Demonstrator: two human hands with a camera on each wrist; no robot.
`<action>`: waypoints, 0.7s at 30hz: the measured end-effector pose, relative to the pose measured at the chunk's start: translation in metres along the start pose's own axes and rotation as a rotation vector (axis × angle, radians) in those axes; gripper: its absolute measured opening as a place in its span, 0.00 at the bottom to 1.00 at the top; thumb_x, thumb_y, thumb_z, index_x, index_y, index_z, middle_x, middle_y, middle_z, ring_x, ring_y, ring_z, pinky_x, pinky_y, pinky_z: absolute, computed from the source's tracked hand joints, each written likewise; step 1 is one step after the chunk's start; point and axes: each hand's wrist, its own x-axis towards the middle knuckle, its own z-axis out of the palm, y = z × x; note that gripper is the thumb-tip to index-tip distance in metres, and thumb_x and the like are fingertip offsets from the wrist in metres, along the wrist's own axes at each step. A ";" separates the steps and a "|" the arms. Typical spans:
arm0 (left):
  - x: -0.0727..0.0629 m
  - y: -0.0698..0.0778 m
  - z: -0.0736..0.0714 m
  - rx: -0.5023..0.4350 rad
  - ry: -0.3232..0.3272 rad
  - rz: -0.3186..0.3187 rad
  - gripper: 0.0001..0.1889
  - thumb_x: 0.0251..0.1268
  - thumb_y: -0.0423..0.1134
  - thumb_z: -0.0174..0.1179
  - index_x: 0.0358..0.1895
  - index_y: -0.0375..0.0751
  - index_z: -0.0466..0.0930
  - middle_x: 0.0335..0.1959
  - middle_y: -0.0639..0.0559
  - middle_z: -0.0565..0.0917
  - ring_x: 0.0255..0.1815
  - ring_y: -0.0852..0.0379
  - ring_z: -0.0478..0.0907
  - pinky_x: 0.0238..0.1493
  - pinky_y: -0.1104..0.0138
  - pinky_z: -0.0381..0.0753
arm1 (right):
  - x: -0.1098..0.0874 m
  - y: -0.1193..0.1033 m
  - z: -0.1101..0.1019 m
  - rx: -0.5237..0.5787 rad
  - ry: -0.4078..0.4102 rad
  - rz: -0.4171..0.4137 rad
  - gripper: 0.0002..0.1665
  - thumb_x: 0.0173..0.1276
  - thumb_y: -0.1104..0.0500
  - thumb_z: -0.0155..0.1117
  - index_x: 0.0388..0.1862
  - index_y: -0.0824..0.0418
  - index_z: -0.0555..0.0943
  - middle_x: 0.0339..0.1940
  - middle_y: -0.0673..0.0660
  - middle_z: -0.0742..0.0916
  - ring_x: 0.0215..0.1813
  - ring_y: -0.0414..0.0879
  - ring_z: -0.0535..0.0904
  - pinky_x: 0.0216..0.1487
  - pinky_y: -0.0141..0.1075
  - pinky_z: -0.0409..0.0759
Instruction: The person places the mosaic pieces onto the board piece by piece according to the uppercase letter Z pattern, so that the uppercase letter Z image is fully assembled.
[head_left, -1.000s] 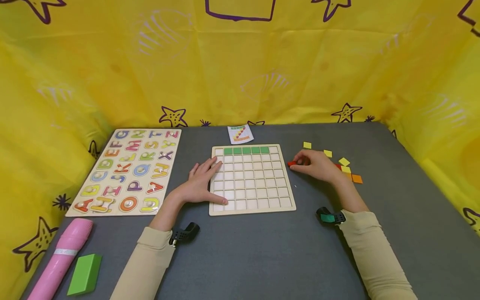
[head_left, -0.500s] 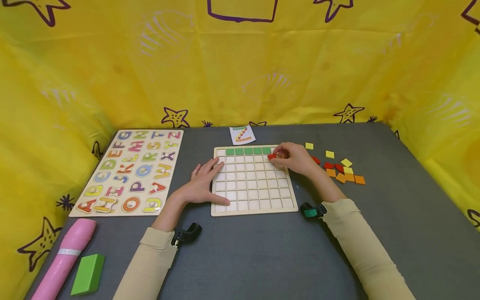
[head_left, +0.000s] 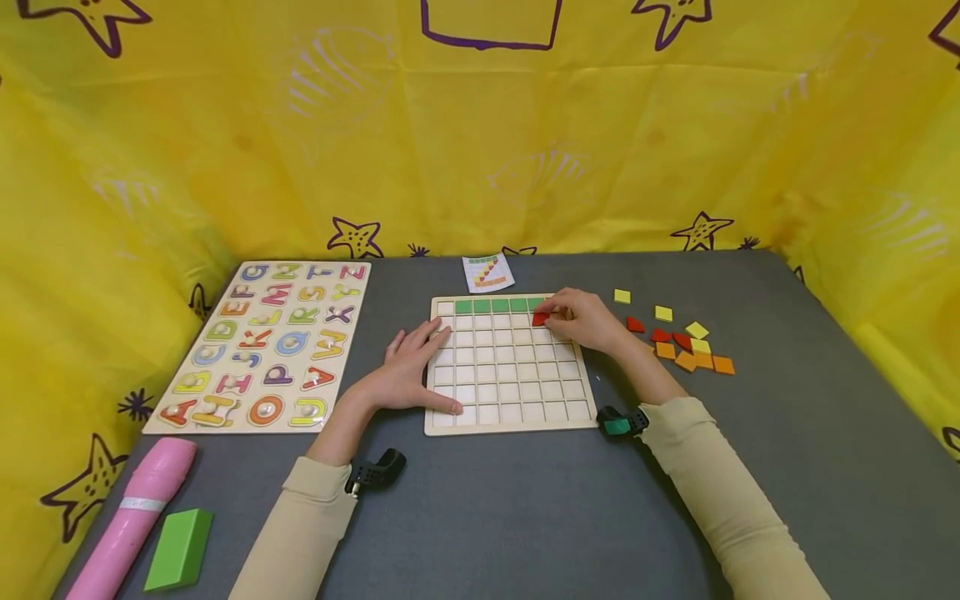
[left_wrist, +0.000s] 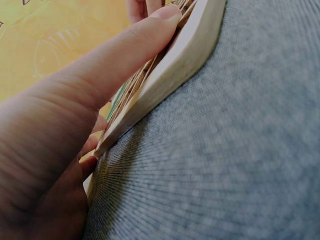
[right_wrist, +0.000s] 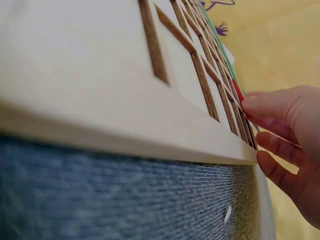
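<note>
A wooden grid board (head_left: 517, 371) lies in the middle of the table, with a row of green square tiles (head_left: 492, 307) along its far side. My left hand (head_left: 397, 377) rests spread over the board's left edge, thumb near the front corner and fingers farther back. In the left wrist view the thumb (left_wrist: 120, 55) lies over the board's rim. At the far right of the grid, my right hand (head_left: 587, 320) pinches a red tile (head_left: 539, 319) just below the green row. The right wrist view shows the red tile (right_wrist: 237, 91) at the fingertips, close over the grid.
Loose yellow tiles (head_left: 663, 313), red tiles (head_left: 660, 335) and orange tiles (head_left: 686, 361) lie right of the board. Behind it is a small pattern card (head_left: 488, 273). An alphabet puzzle (head_left: 258, 346), a pink microphone-shaped object (head_left: 138, 500) and a green block (head_left: 178, 550) are on the left.
My right hand has carried the red tile leftward from beside the board to the grid's second row, then shifted it slightly there. The left hand has stayed on the board's edge.
</note>
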 end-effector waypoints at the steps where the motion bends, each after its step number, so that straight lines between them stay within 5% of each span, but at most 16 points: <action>1: 0.000 0.000 0.000 -0.001 0.001 0.000 0.62 0.44 0.62 0.74 0.78 0.38 0.47 0.79 0.41 0.42 0.78 0.43 0.37 0.71 0.45 0.29 | 0.000 -0.001 0.000 -0.004 0.011 0.004 0.13 0.66 0.64 0.65 0.49 0.63 0.85 0.40 0.58 0.83 0.36 0.50 0.74 0.37 0.41 0.72; 10: -0.002 0.000 -0.001 -0.004 0.014 0.007 0.62 0.43 0.61 0.75 0.78 0.37 0.48 0.79 0.40 0.43 0.78 0.42 0.38 0.71 0.44 0.30 | 0.002 -0.004 0.004 -0.005 0.066 0.032 0.11 0.67 0.65 0.65 0.48 0.64 0.84 0.39 0.59 0.85 0.39 0.51 0.78 0.40 0.43 0.76; 21: 0.000 -0.001 0.001 -0.013 0.021 0.027 0.61 0.44 0.61 0.74 0.77 0.36 0.49 0.79 0.40 0.44 0.78 0.41 0.38 0.71 0.43 0.31 | -0.012 0.019 -0.018 0.031 0.209 0.205 0.13 0.73 0.58 0.59 0.50 0.62 0.84 0.45 0.61 0.87 0.46 0.54 0.81 0.46 0.45 0.76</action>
